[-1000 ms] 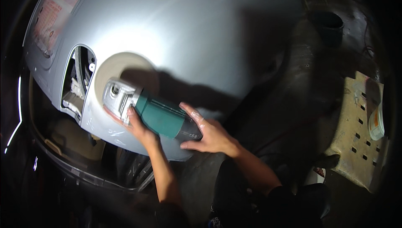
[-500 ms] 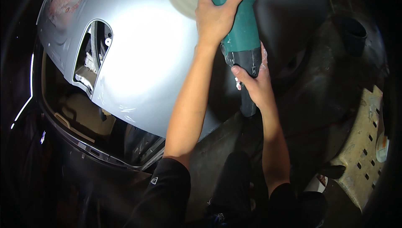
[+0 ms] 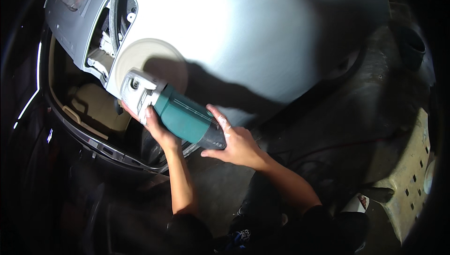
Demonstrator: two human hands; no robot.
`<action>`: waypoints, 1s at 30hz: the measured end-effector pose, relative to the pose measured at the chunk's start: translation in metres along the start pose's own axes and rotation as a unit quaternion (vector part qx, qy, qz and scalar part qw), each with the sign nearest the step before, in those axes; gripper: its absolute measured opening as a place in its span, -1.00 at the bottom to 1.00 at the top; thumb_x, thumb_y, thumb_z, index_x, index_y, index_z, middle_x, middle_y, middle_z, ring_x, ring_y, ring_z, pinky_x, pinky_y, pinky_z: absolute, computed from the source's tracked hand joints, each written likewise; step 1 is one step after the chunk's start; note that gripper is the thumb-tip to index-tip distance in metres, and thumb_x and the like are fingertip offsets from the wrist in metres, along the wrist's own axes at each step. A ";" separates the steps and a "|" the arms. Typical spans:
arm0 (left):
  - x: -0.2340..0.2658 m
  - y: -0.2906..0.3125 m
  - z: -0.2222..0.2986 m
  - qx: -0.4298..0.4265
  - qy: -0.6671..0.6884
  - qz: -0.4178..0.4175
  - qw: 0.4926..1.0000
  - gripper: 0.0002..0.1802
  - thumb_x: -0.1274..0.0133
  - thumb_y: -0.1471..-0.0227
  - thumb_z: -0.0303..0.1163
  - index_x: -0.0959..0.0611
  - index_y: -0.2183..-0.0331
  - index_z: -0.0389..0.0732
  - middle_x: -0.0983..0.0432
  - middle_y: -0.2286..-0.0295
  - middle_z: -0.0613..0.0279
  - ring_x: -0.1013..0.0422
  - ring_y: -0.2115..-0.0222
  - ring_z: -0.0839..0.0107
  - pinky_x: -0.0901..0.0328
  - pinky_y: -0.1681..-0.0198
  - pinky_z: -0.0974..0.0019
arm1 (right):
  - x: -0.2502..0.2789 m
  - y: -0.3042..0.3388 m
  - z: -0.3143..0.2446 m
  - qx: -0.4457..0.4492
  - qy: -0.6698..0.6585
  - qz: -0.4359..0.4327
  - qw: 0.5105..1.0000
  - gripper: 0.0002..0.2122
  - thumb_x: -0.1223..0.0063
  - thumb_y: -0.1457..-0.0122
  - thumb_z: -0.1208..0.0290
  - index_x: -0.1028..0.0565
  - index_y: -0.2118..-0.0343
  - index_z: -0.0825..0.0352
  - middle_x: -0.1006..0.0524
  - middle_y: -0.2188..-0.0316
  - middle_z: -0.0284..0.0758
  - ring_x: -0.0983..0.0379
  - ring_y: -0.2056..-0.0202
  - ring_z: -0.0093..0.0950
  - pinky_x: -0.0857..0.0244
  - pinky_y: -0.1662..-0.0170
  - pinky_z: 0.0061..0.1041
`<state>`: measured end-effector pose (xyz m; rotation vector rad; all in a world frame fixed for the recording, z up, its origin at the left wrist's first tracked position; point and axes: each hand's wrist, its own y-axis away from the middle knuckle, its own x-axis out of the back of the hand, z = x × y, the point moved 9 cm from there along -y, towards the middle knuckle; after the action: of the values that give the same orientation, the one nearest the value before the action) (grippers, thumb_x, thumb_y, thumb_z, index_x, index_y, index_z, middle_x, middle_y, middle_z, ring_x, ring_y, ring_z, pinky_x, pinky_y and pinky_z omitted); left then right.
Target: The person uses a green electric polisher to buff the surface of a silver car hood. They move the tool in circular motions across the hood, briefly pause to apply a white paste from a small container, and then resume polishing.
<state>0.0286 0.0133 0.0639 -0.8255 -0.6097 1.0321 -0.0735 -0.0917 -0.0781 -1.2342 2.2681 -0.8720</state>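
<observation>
Polisher [image 3: 185,119] over grey panel's [image 3: 267,44] lower edge, long axis slanting down-right from round pad [image 3: 140,53]; our left hand [image 3: 158,129], nearer pad, clasps silver head [image 3: 136,91]; our right hand [image 3: 240,147] wraps dark rear [image 3: 212,138].

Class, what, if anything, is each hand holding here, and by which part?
Both hands hold one green power tool: the left hand at its silver head, the right hand around its black rear section.
</observation>
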 end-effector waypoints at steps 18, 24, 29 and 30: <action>-0.025 -0.058 0.028 -0.173 -0.230 0.012 0.958 -0.42 0.18 -0.31 -0.04 -0.38 -0.17 -0.24 -0.36 -0.07 0.09 -0.35 -0.05 0.30 -0.24 -0.16 0.16 | 0.032 -0.020 -0.018 -0.036 -0.005 0.078 0.996 0.09 -0.52 0.16 0.26 0.06 -0.39 0.13 -0.50 -0.02 0.05 -0.53 0.07 0.04 -0.45 -0.02 -0.15; -0.049 -0.040 0.031 -0.038 -0.011 0.011 0.999 -0.42 0.13 -0.30 -0.11 -0.35 -0.18 -0.32 -0.33 -0.10 -0.05 -0.33 -0.06 0.21 -0.27 -0.13 0.09 | 0.033 -0.022 -0.016 -0.089 0.034 0.016 0.995 0.07 -0.48 0.13 0.23 0.06 -0.40 0.05 -0.57 0.13 0.02 -0.56 0.27 0.07 -0.48 0.16 -0.11; 0.060 0.019 -0.018 -0.074 -0.033 0.075 0.994 -0.36 0.27 -0.33 -0.02 -0.27 -0.24 -0.26 -0.14 -0.23 -0.06 -0.23 -0.18 0.08 -0.23 -0.22 -0.02 | 0.006 0.001 -0.010 -0.088 0.100 -0.120 0.984 0.04 -0.45 0.12 0.19 0.04 -0.40 -0.09 -0.63 0.41 -0.12 -0.60 0.40 -0.09 -0.51 0.27 -0.15; 0.084 0.034 -0.034 -0.053 0.003 0.070 0.996 -0.36 0.27 -0.33 -0.03 -0.25 -0.26 -0.26 -0.11 -0.24 -0.07 -0.21 -0.19 0.05 -0.22 -0.23 -0.05 | -0.001 0.007 -0.004 -0.092 0.113 -0.146 0.978 0.05 -0.44 0.12 0.16 0.05 -0.41 -0.11 -0.63 0.40 -0.14 -0.60 0.41 -0.10 -0.51 0.28 -0.16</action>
<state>0.0715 0.0893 0.0216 -0.9751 -0.6118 1.1312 -0.0792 -0.0868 -0.0797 -1.6603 2.4267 -0.9630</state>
